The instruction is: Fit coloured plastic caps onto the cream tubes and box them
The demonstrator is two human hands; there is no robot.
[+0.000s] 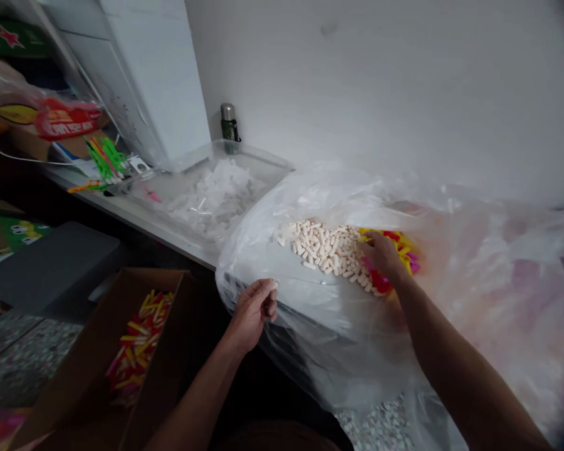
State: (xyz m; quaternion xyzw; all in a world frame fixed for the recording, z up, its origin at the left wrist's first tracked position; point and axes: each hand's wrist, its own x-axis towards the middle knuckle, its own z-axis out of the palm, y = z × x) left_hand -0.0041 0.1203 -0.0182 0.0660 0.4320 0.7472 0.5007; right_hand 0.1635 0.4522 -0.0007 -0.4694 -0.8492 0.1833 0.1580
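Observation:
A large clear plastic bag (310,207) lies open on the white counter. Inside it sits a heap of small white cylindrical pieces (322,247) beside a pile of red, yellow and pink pieces (402,250). My right hand (380,257) reaches into the bag and rests on the coloured pieces at the edge of the white heap, fingers curled. My left hand (256,307) is closed at the bag's near edge, pinching one small white piece between thumb and fingers.
A brown cardboard box (98,376) with several red, yellow and pink pieces stands on the floor at lower left. A clear bin (258,163) of white scraps, a green flask (229,128) and green clips (106,156) sit on the counter behind. A white wall rises at the back.

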